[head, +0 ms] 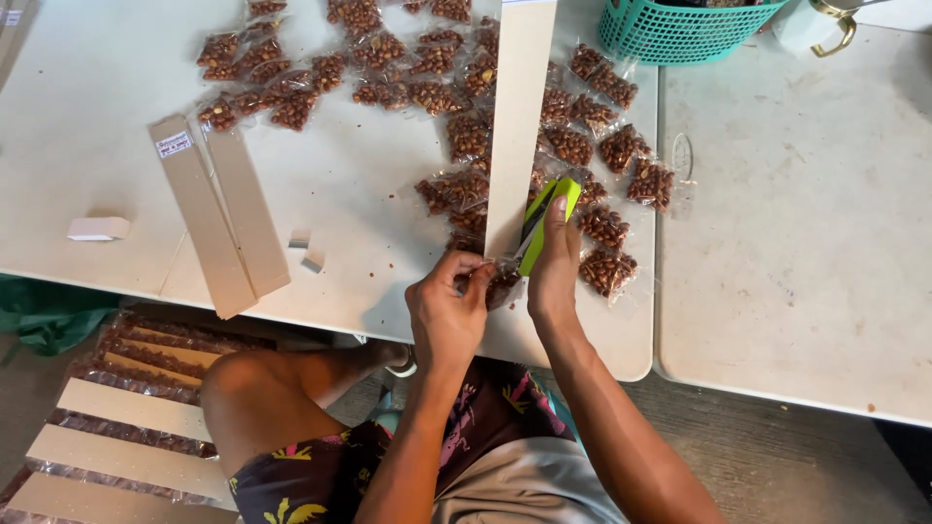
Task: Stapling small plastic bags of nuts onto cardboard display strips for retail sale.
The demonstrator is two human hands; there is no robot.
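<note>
While left hand pinches small nut packet against cardboard strip, right hand fully clenched round green stapler; more packets scattered on white table.

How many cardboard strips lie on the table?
3: two side by side at the left, strip and strip; one long strip in the middle, under the stapler. Packets may hide others.

nut packets crowding cardboard strip; bare table left
</note>
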